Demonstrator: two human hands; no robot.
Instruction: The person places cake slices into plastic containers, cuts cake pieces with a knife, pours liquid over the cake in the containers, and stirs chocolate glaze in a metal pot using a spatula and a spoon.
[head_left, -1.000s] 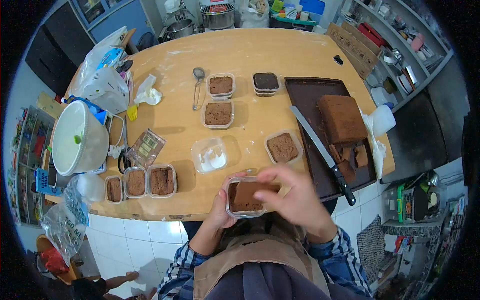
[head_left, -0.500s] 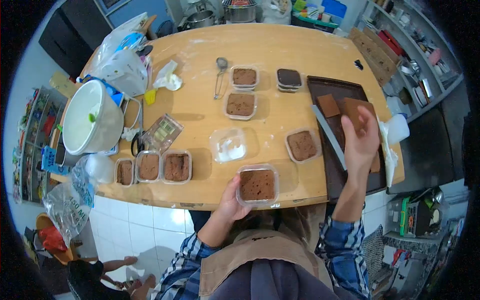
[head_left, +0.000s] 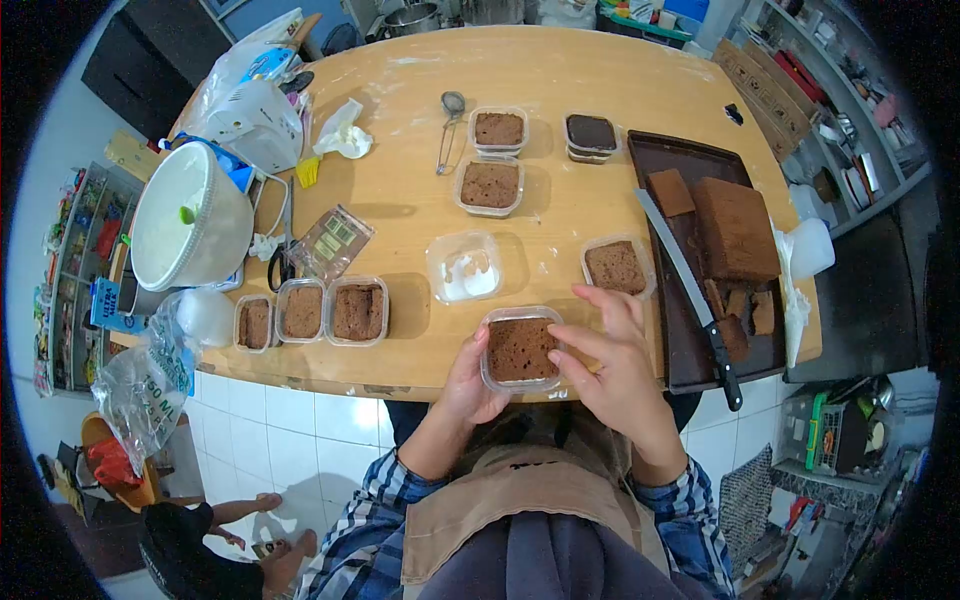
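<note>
My left hand (head_left: 472, 385) is closed around the left side of a clear plastic tub (head_left: 487, 372), which holds a square of brown cake (head_left: 521, 349). At the tub's right edge, the thumb and a fingertip of my right hand (head_left: 612, 372) touch the cake's side, with the fingers spread apart. Another cake-filled tub (head_left: 615, 268) stands just beyond that hand. Behind the held tub is a tub with white cream (head_left: 466, 268) in its bottom. On the dark baking tray (head_left: 672, 350) lie a large cake block (head_left: 737, 228), a smaller cake piece (head_left: 671, 192), scraps and a long knife (head_left: 690, 285).
Several filled tubs (head_left: 358, 311) line the table's left front, with two more (head_left: 490, 187) farther back beside a small strainer (head_left: 453, 104). A dark-topped tub (head_left: 590, 136) sits near the tray. A white bucket (head_left: 190, 220), scissors (head_left: 281, 265) and plastic bags occupy the left side.
My right hand has moved left and down from above the tray to the held tub. The view has shifted slightly, and the cake block and knife handle are now uncovered.
</note>
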